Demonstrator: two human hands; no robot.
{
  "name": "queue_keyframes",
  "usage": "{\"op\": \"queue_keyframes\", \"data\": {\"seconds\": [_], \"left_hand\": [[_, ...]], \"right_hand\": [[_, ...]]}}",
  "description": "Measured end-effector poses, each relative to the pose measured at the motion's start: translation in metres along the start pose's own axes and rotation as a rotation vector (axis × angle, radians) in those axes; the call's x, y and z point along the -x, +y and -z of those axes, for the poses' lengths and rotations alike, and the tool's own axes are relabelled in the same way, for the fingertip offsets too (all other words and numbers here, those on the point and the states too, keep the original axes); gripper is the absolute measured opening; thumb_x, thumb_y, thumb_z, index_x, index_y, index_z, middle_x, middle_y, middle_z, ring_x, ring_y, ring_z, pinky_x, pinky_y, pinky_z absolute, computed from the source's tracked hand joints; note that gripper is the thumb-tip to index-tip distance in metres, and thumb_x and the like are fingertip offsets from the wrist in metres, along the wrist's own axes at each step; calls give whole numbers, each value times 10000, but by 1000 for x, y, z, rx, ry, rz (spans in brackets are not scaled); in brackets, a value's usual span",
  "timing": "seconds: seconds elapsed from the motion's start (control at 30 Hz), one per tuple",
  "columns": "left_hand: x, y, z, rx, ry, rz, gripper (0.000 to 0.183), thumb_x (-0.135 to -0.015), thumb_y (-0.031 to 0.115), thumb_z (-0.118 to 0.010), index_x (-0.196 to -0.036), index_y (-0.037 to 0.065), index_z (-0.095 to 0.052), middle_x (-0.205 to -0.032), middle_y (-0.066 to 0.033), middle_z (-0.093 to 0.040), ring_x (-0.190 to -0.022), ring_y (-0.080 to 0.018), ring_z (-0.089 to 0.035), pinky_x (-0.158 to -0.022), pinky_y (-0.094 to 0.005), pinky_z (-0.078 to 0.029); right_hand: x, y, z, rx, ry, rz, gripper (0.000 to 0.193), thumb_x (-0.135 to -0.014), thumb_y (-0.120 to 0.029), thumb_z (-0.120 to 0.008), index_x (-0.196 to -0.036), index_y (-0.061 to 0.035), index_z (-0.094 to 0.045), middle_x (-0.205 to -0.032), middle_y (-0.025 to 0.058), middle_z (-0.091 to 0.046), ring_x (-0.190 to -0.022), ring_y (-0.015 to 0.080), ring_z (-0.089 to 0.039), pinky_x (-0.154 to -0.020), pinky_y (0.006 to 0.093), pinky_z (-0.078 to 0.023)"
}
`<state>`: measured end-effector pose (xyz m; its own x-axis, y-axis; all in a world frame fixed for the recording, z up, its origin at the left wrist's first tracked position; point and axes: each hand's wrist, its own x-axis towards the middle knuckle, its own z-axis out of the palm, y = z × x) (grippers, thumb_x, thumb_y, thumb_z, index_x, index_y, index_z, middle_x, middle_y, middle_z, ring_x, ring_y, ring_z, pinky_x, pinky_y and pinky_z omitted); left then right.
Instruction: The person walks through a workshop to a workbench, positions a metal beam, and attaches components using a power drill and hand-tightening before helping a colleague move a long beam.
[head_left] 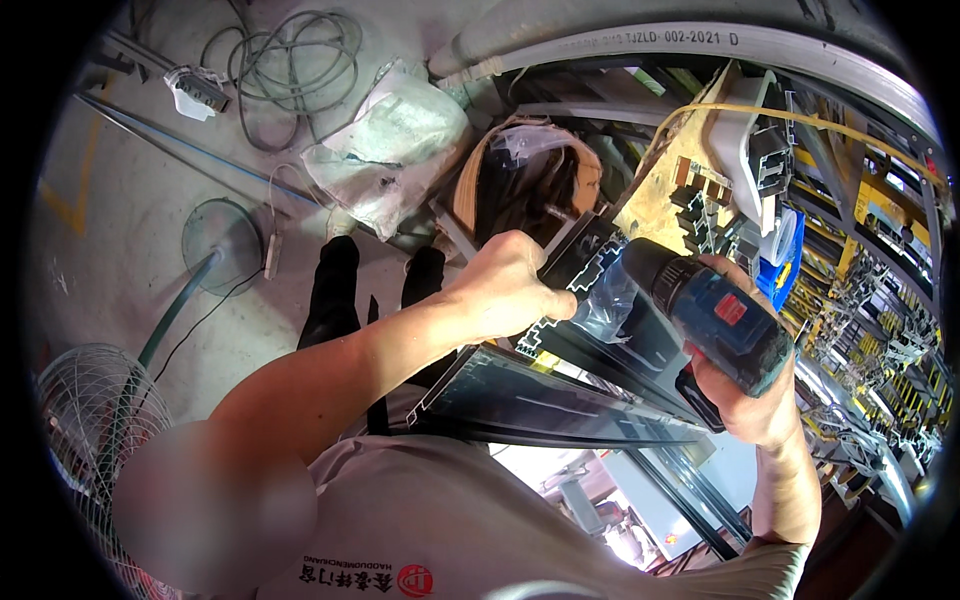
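My right hand (745, 400) is wrapped round the handle of a dark blue cordless drill (728, 325). The drill's chuck points left, close to the cut end of a black metal profile (585, 240). At that end, my left hand (512, 285) is closed, its thumb pressed along the profile's jagged cross-section. Any small piece under those fingers is hidden. Clear plastic film (607, 305) hangs between the left thumb and the drill. Nearer my body lies another long dark profile (560, 405) with a glossy face.
Beyond my hands stand a round cardboard bin (468, 190) and a white sack (385, 150). A wooden board (650, 205) carries short profile pieces beside a blue box (785, 265). A wire-caged fan (90, 430) is at left, coiled cable (300, 70) on the floor. Profile racks (880, 340) fill the right.
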<state>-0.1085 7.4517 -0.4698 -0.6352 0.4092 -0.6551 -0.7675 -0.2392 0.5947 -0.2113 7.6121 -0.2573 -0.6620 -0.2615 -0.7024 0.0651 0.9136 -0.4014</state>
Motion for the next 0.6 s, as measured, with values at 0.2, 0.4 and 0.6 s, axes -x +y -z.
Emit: {"op": "queue_keyframes", "data": {"seconds": [0.2, 0.4, 0.6], "left_hand": [[-4, -5, -1, -6, 1, 9, 199, -772, 78, -773, -901, -69, -738, -728, -73, -677, -629, -108, -588, -571, -293, -461], [-1, -1, -1, -45, 2, 18, 236, -775, 80, -775, -949, -77, -744, -791, -94, -706, -726, -132, -634, -689, -301, -504], [-1, 3, 0, -47, 0, 50, 240, -775, 83, -774, -959, -70, -747, -803, -95, -711, -736, -135, -636, -703, -301, -506]], "right_hand": [[-3, 1, 3, 60, -34, 62, 708, -690, 58, -607, -1393, 70, -528, -1314, 168, -647, -1157, 194, -640, -1048, 298, -440], [0, 3, 2, 41, -11, 64, 698, -694, 59, -605, -1388, 68, -531, -1304, 176, -657, -1153, 213, -657, -1046, 299, -447], [-5, 1, 4, 103, -28, 103, 687, -693, 63, -614, -1377, 65, -539, -1287, 181, -666, -1116, 221, -677, -1028, 296, -461]]}}
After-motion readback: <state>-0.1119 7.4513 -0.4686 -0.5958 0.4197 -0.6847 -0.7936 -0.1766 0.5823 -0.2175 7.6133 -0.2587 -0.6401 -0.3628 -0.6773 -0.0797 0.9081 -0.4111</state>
